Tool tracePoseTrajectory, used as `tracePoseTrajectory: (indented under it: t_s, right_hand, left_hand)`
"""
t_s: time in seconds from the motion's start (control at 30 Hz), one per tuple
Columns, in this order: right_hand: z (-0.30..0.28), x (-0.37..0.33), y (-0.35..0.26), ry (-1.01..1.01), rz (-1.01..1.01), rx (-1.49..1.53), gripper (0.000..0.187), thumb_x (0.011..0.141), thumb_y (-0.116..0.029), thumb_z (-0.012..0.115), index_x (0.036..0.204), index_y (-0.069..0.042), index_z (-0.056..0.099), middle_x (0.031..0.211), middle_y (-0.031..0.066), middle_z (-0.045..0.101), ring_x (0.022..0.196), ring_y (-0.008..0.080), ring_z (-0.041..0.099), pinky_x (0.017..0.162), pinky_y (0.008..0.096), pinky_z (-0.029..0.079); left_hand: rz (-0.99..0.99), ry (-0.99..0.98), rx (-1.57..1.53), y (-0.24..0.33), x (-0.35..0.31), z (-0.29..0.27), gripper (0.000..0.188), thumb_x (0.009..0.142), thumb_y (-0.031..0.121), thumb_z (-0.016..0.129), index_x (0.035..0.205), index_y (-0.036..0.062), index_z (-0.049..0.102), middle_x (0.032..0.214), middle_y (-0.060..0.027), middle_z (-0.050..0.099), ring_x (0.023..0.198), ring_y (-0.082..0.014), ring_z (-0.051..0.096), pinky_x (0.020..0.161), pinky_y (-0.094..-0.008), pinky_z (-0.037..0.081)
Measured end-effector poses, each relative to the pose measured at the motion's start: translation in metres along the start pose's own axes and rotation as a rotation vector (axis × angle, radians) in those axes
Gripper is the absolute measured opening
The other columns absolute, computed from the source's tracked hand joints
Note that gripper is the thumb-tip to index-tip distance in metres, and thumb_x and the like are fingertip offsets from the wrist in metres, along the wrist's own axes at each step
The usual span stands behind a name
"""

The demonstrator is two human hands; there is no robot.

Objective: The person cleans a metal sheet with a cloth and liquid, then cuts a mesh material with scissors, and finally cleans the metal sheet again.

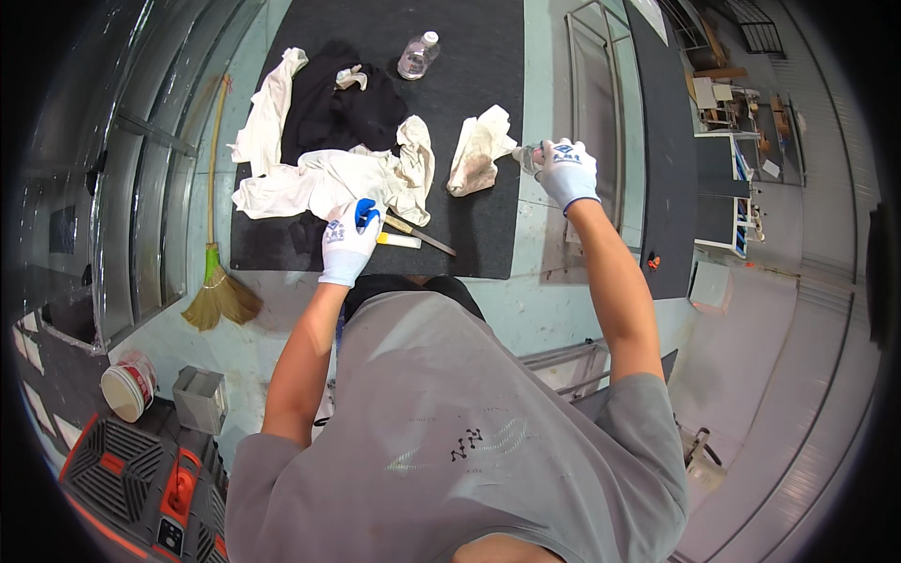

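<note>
My right hand (569, 171), in a white knit glove, is closed around a small clear bottle (529, 158). It is held beyond the dark tabletop's right edge, and most of it is hidden by the glove. Just left of it lies a crumpled white cloth with brown stains (481, 152). My left hand (351, 240), gloved white with blue on the fingers, is curled above the table's near edge; whatever it may hold is hidden. Beside it lie a thin flat tool with a wooden handle (419, 236) and a yellow-and-white piece (399, 241). White rags (324, 180) spread just beyond.
A black cloth (347, 103) and a clear bottle with a white cap (418, 56) sit farther back on the dark table (469, 239). A broom (219, 281) leans at left, near a bucket (129, 388) and a black-and-orange case (127, 474). Metal frames (601, 84) stand at right.
</note>
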State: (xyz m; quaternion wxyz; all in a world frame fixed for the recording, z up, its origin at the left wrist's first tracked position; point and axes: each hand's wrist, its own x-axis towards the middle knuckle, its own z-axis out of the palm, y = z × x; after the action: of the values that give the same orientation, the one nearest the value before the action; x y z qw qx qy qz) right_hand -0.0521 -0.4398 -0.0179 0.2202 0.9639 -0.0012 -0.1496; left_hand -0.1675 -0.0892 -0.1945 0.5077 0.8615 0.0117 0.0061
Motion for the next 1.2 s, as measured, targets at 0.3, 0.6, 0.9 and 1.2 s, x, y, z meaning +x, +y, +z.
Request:
tracePoseTrajectory:
  t_s: [0.3, 0.6, 0.9, 1.2]
  right_hand:
    - [0.018, -0.042, 0.002, -0.116, -0.027, -0.012, 0.037, 0.092, -0.029, 0.075, 0.124, -0.012, 0.07, 0.121, 0.0158, 0.071, 0.114, 0.0363, 0.068, 0.092, 0.0493, 0.059]
    - [0.014, -0.007, 0.018, -0.009, 0.124, 0.052, 0.034, 0.094, -0.028, 0.071, 0.125, -0.013, 0.072, 0.119, 0.0164, 0.073, 0.112, 0.0373, 0.07, 0.093, 0.0486, 0.059]
    - [0.01, -0.018, 0.017, 0.012, 0.102, 0.079, 0.033, 0.091, -0.028, 0.074, 0.12, -0.012, 0.071, 0.117, 0.0162, 0.073, 0.11, 0.0379, 0.07, 0.091, 0.0493, 0.059]
    - [0.016, -0.06, -0.035, -0.099, -0.018, 0.071, 0.037, 0.094, -0.03, 0.073, 0.126, -0.012, 0.07, 0.118, 0.0167, 0.072, 0.112, 0.0373, 0.068, 0.092, 0.0491, 0.058]
  left_hand:
    - [-0.094, -0.134, -0.02, -0.024, 0.003, -0.001, 0.024, 0.095, 0.024, 0.073, 0.112, 0.0068, 0.073, 0.106, -0.0143, 0.074, 0.104, -0.0349, 0.069, 0.093, -0.0449, 0.054]
    - [-0.078, -0.126, 0.0, -0.019, 0.018, -0.01, 0.023, 0.096, 0.022, 0.072, 0.113, 0.007, 0.075, 0.104, -0.0147, 0.072, 0.093, -0.0299, 0.071, 0.084, -0.0408, 0.057]
    - [-0.097, -0.091, -0.088, -0.011, 0.014, -0.009, 0.023, 0.097, 0.022, 0.073, 0.113, 0.0055, 0.075, 0.102, -0.0136, 0.071, 0.09, -0.028, 0.07, 0.083, -0.0395, 0.057]
    - [0.007, -0.167, 0.072, 0.015, 0.022, 0.025, 0.028, 0.093, 0.03, 0.074, 0.111, 0.009, 0.074, 0.106, -0.0143, 0.074, 0.103, -0.0331, 0.07, 0.089, -0.0452, 0.055]
